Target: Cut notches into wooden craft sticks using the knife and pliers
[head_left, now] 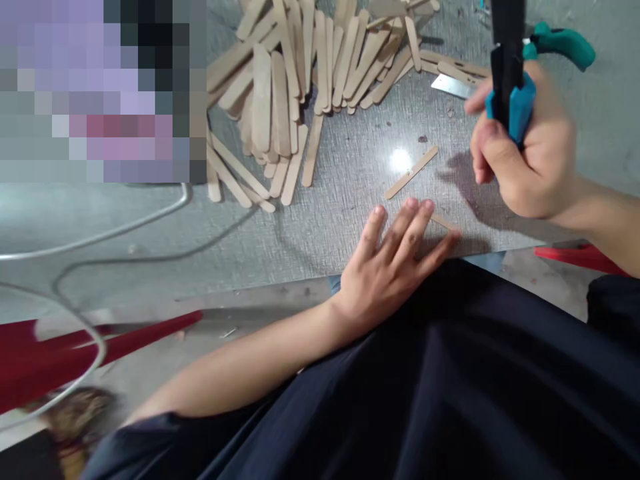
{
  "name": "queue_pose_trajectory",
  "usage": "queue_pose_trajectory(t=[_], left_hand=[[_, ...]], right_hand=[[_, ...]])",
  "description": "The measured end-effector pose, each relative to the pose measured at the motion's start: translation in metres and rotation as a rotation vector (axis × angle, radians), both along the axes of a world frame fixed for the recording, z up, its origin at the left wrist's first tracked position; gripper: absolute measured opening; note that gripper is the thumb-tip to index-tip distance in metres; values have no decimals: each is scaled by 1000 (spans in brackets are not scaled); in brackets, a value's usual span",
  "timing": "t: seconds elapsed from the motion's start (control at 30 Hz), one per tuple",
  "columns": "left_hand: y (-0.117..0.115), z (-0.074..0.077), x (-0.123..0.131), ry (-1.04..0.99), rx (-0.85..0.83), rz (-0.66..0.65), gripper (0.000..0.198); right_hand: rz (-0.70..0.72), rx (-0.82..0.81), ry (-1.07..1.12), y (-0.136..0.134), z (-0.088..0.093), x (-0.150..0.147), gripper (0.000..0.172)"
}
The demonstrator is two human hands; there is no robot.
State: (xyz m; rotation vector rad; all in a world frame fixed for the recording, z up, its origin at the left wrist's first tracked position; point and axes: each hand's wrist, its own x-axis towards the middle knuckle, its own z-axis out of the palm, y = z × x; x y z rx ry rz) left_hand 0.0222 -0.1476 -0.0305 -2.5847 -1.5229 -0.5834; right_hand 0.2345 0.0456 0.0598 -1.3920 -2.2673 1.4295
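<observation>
My left hand [387,267] lies palm down at the table's near edge, fingers spread. Part of a thin wooden stick [443,222] shows between its fingers. Just beyond the fingertips, another wooden stick [411,173] lies slanted on the grey table [320,233]. At the right, my right hand [533,147] is raised above the table, its fingers wrapped round a black tool with blue sides [523,107] that points up and away. The tool's far end is cut off by the top of the picture.
A large pile of wooden sticks [283,100] covers the back middle. A metal blade [453,86] lies left of my right hand, and a teal handle [565,47] beyond it. A pale cable [125,223] crosses the left side. Red stools stand below the table edge.
</observation>
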Motion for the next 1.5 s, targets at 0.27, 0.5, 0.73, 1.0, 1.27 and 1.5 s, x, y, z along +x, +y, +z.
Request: queue_pose_trajectory(t=[0.27, 0.5, 0.73, 1.0, 1.27, 1.5], left_hand=[[8, -15, 12, 9, 168, 134, 87], [8, -24, 14, -135, 121, 111, 95], [9, -21, 14, -77, 200, 100, 83], [5, -19, 12, -253, 27, 50, 95], [1, -11, 11, -318, -131, 40, 101], [1, -8, 12, -314, -164, 37, 93]], right_hand=[[186, -183, -143, -28, 24, 35, 56], [121, -438, -321, -34, 33, 45, 70], [184, -399, -425, -32, 35, 25, 68], [162, -386, -461, -39, 44, 21, 66], [77, -433, -350, -45, 42, 25, 67], [86, -429, -356, -45, 44, 25, 67]])
